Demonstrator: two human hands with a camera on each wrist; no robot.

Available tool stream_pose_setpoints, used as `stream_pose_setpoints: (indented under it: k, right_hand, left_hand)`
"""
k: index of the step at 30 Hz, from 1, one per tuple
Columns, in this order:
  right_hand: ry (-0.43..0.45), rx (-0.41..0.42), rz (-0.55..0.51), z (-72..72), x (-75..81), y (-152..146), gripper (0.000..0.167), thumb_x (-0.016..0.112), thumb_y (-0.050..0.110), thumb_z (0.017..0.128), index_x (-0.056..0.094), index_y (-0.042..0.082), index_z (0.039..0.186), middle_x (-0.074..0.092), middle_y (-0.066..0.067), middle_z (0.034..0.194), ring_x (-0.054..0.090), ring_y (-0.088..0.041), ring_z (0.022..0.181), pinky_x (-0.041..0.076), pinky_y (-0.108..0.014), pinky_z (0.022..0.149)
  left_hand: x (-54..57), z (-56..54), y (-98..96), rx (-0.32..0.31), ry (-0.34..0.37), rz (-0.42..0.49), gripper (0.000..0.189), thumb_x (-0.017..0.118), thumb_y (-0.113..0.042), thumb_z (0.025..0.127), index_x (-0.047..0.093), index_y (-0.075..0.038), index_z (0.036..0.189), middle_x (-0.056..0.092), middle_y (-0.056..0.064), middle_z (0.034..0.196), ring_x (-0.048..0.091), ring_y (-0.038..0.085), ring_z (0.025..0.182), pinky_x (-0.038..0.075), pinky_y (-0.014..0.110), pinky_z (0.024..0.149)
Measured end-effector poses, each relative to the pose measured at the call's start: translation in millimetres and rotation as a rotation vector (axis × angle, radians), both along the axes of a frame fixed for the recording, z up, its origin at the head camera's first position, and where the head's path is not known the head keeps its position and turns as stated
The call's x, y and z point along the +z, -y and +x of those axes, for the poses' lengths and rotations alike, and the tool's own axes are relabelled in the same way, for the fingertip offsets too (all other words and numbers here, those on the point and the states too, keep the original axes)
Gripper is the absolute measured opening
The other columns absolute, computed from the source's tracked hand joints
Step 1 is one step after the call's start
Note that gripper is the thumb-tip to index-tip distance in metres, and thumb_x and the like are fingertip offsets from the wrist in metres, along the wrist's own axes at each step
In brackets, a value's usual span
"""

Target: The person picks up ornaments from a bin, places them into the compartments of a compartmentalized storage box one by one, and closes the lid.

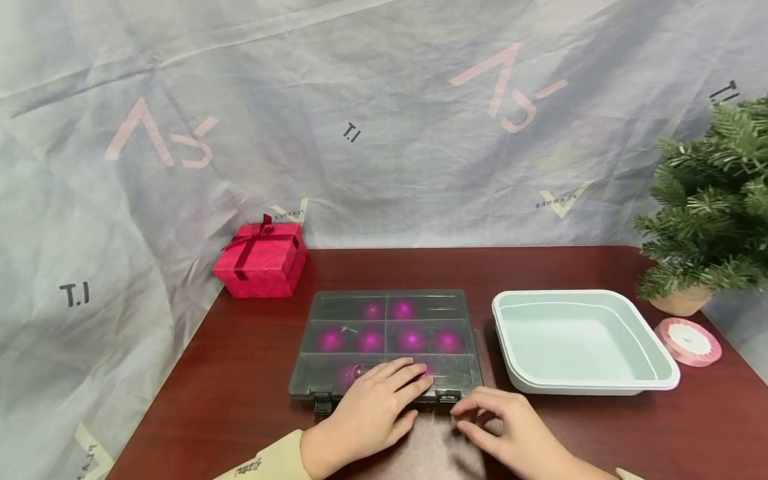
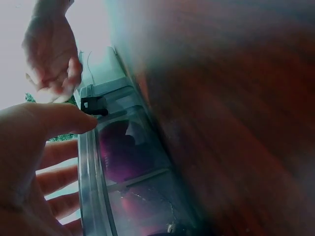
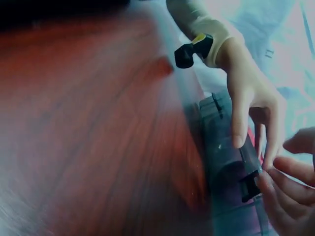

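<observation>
A dark, see-through compartment box (image 1: 348, 305) lies on the table with its lid down. Purple round things (image 1: 411, 339) show through the lid in several compartments. My left hand (image 1: 375, 407) rests flat across the lid's front part, its thumb along the front edge. Just off the front right corner, my right hand (image 1: 510, 423) is bent with thumb and forefinger apart, holding nothing. Its fingertips are close beside the right latch (image 1: 448, 396), which sticks out from the front wall in the left wrist view. The left latch (image 1: 323, 404) hangs at the front edge.
A pale green tray (image 1: 576, 387) stands to the right of the box, with a pink ribbon roll (image 1: 708, 343) beyond it. A potted fir (image 1: 714, 220) is at the far right. Back left sits a red gift box (image 1: 258, 267). Grey cloth (image 1: 390, 167) hangs behind the table.
</observation>
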State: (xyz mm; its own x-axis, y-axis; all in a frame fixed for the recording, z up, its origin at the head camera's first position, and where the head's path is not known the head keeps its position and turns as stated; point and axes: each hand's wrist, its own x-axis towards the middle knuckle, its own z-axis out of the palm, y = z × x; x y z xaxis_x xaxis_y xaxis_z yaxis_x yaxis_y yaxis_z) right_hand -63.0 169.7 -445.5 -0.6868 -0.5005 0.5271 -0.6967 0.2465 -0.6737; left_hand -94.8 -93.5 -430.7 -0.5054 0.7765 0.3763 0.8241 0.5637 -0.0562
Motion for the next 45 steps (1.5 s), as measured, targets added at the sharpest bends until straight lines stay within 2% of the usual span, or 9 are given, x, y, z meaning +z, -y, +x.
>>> stream_pose_setpoints:
  k: [2, 4, 6, 11, 18, 27, 33, 39, 45]
  right_hand:
    - [-0.132, -0.092, 0.039, -2.8, 2.6, 2.8, 0.007, 0.074, 0.02, 0.097, 0.071, 0.02, 0.103, 0.069, 0.006, 0.101, 0.065, -0.006, 0.09, 0.053, -0.018, 0.075]
    - [-0.212, -0.17, 0.093, -6.0, 3.5, 5.0, 0.013, 0.069, 0.034, 0.099, 0.071, 0.021, 0.102, 0.067, 0.008, 0.106, 0.062, -0.007, 0.097, 0.049, -0.016, 0.083]
    - [-0.277, -0.234, 0.15, -9.0, 3.2, 6.8, 0.018, 0.073, 0.037, 0.096, 0.073, 0.019, 0.101, 0.065, 0.009, 0.108, 0.059, -0.008, 0.101, 0.045, -0.017, 0.088]
    - [-0.406, -0.32, 0.238, -16.9, -0.4, 11.1, 0.039, 0.091, 0.014, 0.067, 0.073, 0.012, 0.103, 0.063, 0.008, 0.108, 0.056, -0.013, 0.097, 0.045, -0.024, 0.087]
    - [-0.441, -0.332, 0.242, -21.8, -1.8, 14.4, 0.038, 0.09, 0.011, 0.064, 0.07, 0.015, 0.096, 0.061, 0.011, 0.099, 0.055, -0.01, 0.089, 0.046, -0.024, 0.078]
    - [-0.43, -0.328, 0.265, -22.7, 4.1, 16.6, 0.032, 0.089, 0.011, 0.066, 0.068, 0.016, 0.089, 0.06, 0.014, 0.092, 0.054, -0.007, 0.084, 0.047, -0.024, 0.075]
    - [-0.381, -0.342, 0.302, -23.1, 7.5, 17.0, 0.035, 0.093, 0.013, 0.065, 0.067, 0.019, 0.088, 0.059, 0.016, 0.091, 0.054, -0.005, 0.083, 0.047, -0.023, 0.073]
    - [-0.224, -0.324, 0.382, -24.2, 17.8, 15.6, 0.037, 0.094, 0.012, 0.066, 0.067, 0.023, 0.089, 0.058, 0.019, 0.088, 0.053, -0.003, 0.083, 0.05, -0.027, 0.07]
    - [-0.058, -0.29, 0.437, -28.6, 33.5, 14.9, 0.028, 0.089, 0.012, 0.075, 0.068, 0.026, 0.086, 0.053, 0.021, 0.082, 0.052, -0.002, 0.078, 0.05, -0.027, 0.067]
  left_hand:
    - [-0.9, 0.4, 0.7, 0.004, 0.001, 0.002, 0.05, 0.077, -0.03, 0.089, 0.067, -0.016, 0.136, 0.061, 0.002, 0.141, 0.054, 0.024, 0.132, 0.043, 0.038, 0.108]
    - [-1.5, 0.6, 1.3, 0.008, 0.0, 0.0, 0.05, 0.077, -0.03, 0.089, 0.067, -0.017, 0.136, 0.061, 0.002, 0.141, 0.054, 0.024, 0.132, 0.043, 0.038, 0.108]
    - [-2.0, 0.5, 1.3, 0.01, -0.001, -0.002, 0.05, 0.077, -0.03, 0.089, 0.067, -0.017, 0.136, 0.061, 0.002, 0.141, 0.054, 0.024, 0.132, 0.043, 0.037, 0.109]
    - [-1.1, 0.3, 0.2, 0.012, -0.008, -0.003, 0.05, 0.078, -0.031, 0.088, 0.068, -0.017, 0.135, 0.061, 0.002, 0.14, 0.054, 0.023, 0.131, 0.043, 0.037, 0.108]
    - [-0.1, 0.3, -0.3, 0.006, 0.0, 0.002, 0.05, 0.078, -0.03, 0.088, 0.068, -0.017, 0.134, 0.061, 0.002, 0.14, 0.054, 0.024, 0.131, 0.044, 0.038, 0.108]
    - [0.3, -1.3, -0.4, -0.003, 0.023, 0.022, 0.049, 0.079, -0.03, 0.087, 0.068, -0.016, 0.133, 0.061, 0.003, 0.14, 0.054, 0.025, 0.131, 0.045, 0.039, 0.107]
    - [5.2, -3.5, 4.7, -0.021, 0.099, -0.019, 0.051, 0.075, -0.03, 0.091, 0.064, -0.015, 0.139, 0.059, 0.003, 0.143, 0.051, 0.024, 0.135, 0.042, 0.038, 0.109]
    - [9.0, 1.0, 21.7, -0.02, 0.132, -0.048, 0.051, 0.072, -0.028, 0.095, 0.061, -0.015, 0.143, 0.056, 0.004, 0.147, 0.049, 0.024, 0.138, 0.044, 0.044, 0.108]
    - [7.3, 12.1, 58.0, 0.072, 0.135, 0.018, 0.048, 0.075, -0.024, 0.092, 0.065, -0.014, 0.138, 0.056, 0.007, 0.146, 0.05, 0.026, 0.137, 0.044, 0.046, 0.107]
